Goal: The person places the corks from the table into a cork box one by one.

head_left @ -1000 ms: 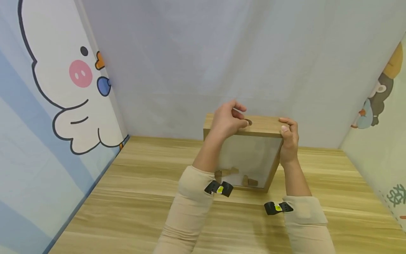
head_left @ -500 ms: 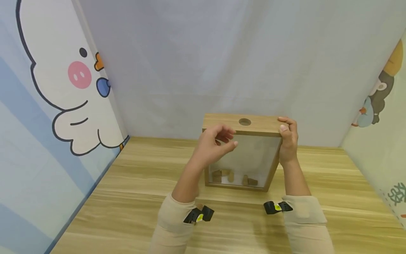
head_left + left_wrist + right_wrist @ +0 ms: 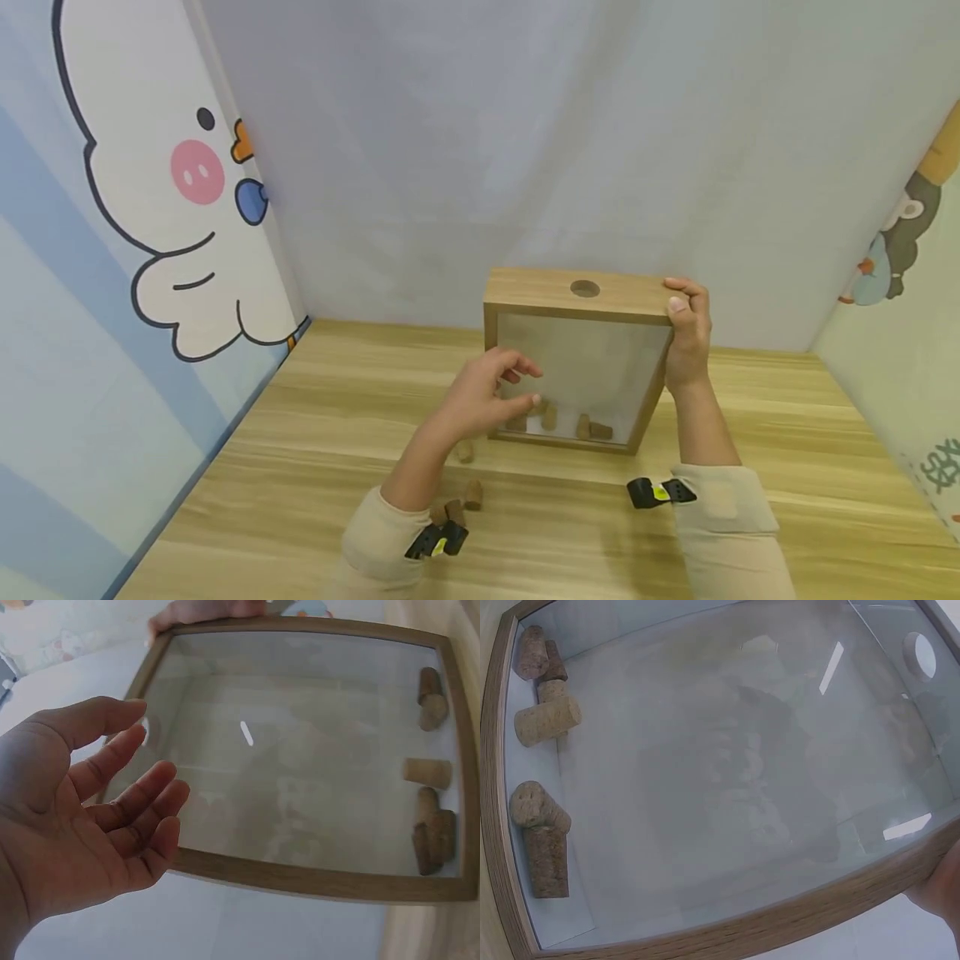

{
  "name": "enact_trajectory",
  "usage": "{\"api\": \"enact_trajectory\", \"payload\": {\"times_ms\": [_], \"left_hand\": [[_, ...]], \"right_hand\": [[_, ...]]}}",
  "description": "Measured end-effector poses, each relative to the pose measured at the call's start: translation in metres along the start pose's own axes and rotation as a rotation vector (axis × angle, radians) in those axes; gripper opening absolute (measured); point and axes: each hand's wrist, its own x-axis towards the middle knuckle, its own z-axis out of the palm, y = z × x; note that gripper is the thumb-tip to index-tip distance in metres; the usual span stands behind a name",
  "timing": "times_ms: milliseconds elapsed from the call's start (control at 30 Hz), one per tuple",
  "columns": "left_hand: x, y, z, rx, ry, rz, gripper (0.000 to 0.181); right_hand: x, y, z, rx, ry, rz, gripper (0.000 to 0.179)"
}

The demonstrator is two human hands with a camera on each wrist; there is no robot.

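wooden box (image 3: 588, 367), right hand (image 3: 688, 337) gripping its side; relaxed left hand (image 3: 482, 396) apparently just in front.

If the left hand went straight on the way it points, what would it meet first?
Probably the clear front pane of the wooden-framed box: the left hand points toward it, though the gap is hard to judge.

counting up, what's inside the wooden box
Six corks show at the bottom of the wooden box; some partly cover others. In the head view, the left hand partly hides them.
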Motion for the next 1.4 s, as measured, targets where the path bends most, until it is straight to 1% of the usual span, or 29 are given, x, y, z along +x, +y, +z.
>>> {"api": "enact_trajectory", "payload": {"times_ms": [133, 267, 400, 500, 600, 800, 933, 1000, 1167, 1267, 1400], "left_hand": [[-0.008, -0.013, 0.003, -0.013, -0.039, 0.020, 0.025], [-0.023, -0.027, 0.004, -0.020, -0.082, 0.017, 0.025], [-0.039, -0.036, 0.002, -0.014, -0.122, -0.024, 0.025], [-0.048, -0.042, 0.000, -0.027, -0.149, -0.072, 0.025], [-0.056, -0.048, -0.001, -0.026, -0.169, -0.100, 0.026], [-0.074, -0.060, -0.003, -0.007, -0.218, -0.112, 0.030], [-0.087, -0.069, -0.009, -0.053, -0.249, -0.132, 0.032], [-0.092, -0.074, -0.013, -0.076, -0.281, -0.143, 0.034], [-0.107, -0.077, -0.020, -0.122, -0.366, -0.240, 0.039], [-0.114, -0.078, -0.021, -0.153, -0.393, -0.297, 0.041], [-0.121, -0.080, -0.022, -0.197, -0.419, -0.336, 0.042]], "right_hand": [[0.000, -0.001, 0.000, 0.019, 0.001, 0.002, 0.028], [0.001, 0.001, 0.000, 0.014, -0.004, 0.002, 0.027], [0.001, 0.001, 0.000, 0.006, -0.004, -0.004, 0.028], [0.001, 0.001, -0.001, 0.016, -0.003, -0.015, 0.028], [0.002, 0.001, -0.001, 0.025, -0.004, -0.021, 0.027], [0.001, 0.001, -0.002, 0.011, -0.002, -0.008, 0.027], [0.001, 0.002, -0.003, 0.006, -0.015, -0.011, 0.029], [0.001, 0.002, -0.002, 0.007, -0.019, -0.015, 0.029], [0.000, 0.002, 0.000, 0.015, -0.023, -0.014, 0.029], [0.000, 0.002, -0.001, 0.014, -0.024, -0.014, 0.029], [0.000, 0.003, -0.003, 0.021, -0.023, -0.008, 0.029]]}}
